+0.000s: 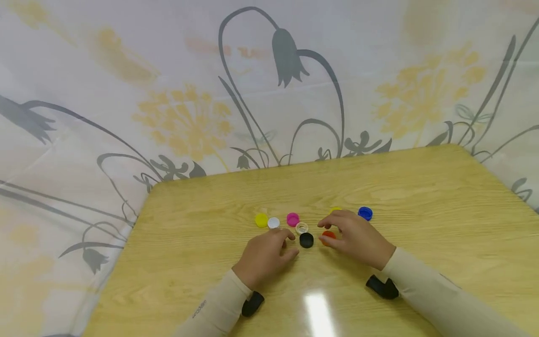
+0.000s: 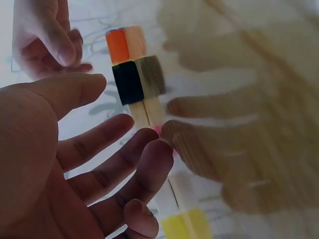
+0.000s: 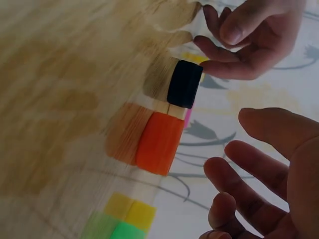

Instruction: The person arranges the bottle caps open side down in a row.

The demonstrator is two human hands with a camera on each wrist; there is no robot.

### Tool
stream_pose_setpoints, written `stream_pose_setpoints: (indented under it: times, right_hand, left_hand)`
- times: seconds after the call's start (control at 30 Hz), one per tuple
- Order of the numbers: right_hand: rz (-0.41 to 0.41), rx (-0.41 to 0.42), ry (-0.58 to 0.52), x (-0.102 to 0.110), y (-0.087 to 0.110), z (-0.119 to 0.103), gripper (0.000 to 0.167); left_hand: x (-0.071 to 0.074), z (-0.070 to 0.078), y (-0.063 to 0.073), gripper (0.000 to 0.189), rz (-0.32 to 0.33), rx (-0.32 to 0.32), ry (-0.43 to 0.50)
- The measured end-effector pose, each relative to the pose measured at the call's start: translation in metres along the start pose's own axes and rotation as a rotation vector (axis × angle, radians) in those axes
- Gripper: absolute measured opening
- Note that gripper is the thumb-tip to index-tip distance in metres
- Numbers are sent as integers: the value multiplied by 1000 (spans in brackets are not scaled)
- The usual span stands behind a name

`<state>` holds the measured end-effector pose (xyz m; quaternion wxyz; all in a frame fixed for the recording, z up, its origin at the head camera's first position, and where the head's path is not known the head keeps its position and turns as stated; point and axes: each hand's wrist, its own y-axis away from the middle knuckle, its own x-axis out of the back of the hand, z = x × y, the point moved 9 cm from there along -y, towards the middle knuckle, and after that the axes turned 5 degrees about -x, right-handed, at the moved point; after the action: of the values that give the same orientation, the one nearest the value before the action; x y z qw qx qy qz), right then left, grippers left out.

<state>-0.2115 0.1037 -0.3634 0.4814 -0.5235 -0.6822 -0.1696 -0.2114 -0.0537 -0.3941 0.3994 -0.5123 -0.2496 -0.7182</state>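
Observation:
My left hand (image 1: 264,255), fingers loosely bent and spread, hovers just left of a black cap (image 1: 306,240). The right hand (image 1: 360,238) is over an orange cap (image 1: 328,238), thumb and fingers apart. In the right wrist view a gap shows between those fingertips and the orange cap (image 3: 160,143), which stands beside the black cap (image 3: 185,83). Behind the black one lies a pale ring-like cap (image 1: 302,228), then a pink cap (image 1: 293,219). A white cap (image 1: 273,223) and a yellow cap (image 1: 261,220) sit beyond the left fingers. Neither hand holds anything.
A second yellow cap (image 1: 335,209) is partly hidden behind the right hand, and a blue cap (image 1: 365,214) lies farther right. The right wrist view also shows a green cap (image 3: 127,231). The wooden table (image 1: 189,262) meets a flower-patterned cloth (image 1: 177,70) at its back edge.

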Motion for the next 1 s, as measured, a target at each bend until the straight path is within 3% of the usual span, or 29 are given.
stream_pose_setpoints:
  times: [0.2, 0.7, 1.0]
  right_hand:
    - [-58, 21, 70, -13, -11, -4, 25]
    - [-152, 96, 144, -33, -19, -5, 28]
    - [-181, 101, 96, -38, -19, -7, 24]
  left_hand:
    - [-1, 5, -8, 31, 15, -44, -17]
    - [-3, 4, -10, 30, 4, -41, -32]
    - [-6, 6, -11, 25, -3, -67, -54]
